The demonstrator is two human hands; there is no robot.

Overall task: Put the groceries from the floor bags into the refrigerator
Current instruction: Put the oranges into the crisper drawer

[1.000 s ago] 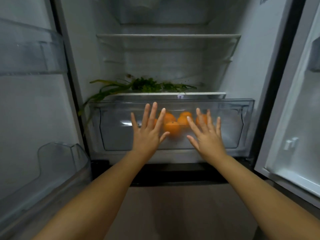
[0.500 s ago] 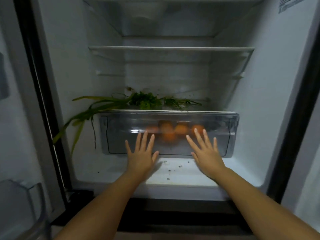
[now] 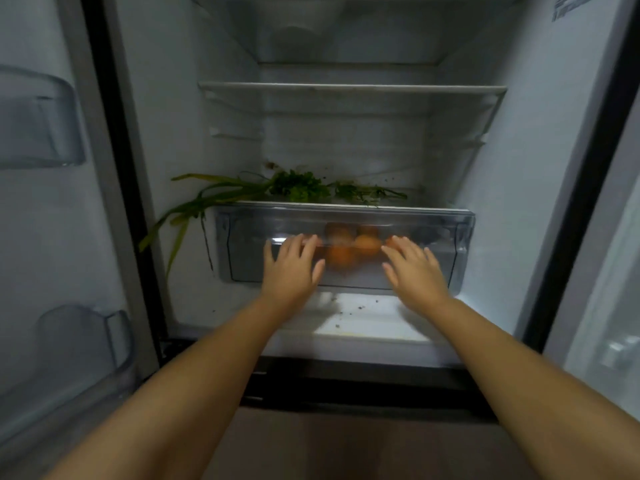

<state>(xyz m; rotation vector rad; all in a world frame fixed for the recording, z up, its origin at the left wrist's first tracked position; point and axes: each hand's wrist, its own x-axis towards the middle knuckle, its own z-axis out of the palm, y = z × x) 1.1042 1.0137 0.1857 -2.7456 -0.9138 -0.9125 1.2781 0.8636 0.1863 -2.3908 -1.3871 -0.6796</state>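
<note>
The step in hand looks like closing the clear plastic crisper drawer (image 3: 346,251) at the bottom of the open white refrigerator (image 3: 540,168). Both hands lie flat on its front panel with fingers straight and spread wide, holding nothing: the left hand (image 3: 289,268) at about 9 o'clock of the panel's centre, the right hand (image 3: 414,271) at about 3 o'clock. Their fingertips reach roughly to the handle ridge across the panel.

Through the panel, between the 2 hands, shows a cluster of round orange fruits (image 3: 353,245), blurred by the plastic; at least 3 can be made out. On the glass shelf directly over the drawer, at 12 o'clock from the hands, lies a loose bunch of leafy green herbs with long green stalks (image 3: 298,190); the stalks trail off the shelf toward 8 o'clock and droop down the left wall. The upper glass shelves (image 3: 349,86) carry nothing visible.

The drawer appears pushed in far, with the fridge floor bare in front of it, though whether it is fully seated cannot be told. The next move probably calls for an even push from both palms to seat it, then letting go and turning to the floor bags, which are out of view, for further groceries.
</note>
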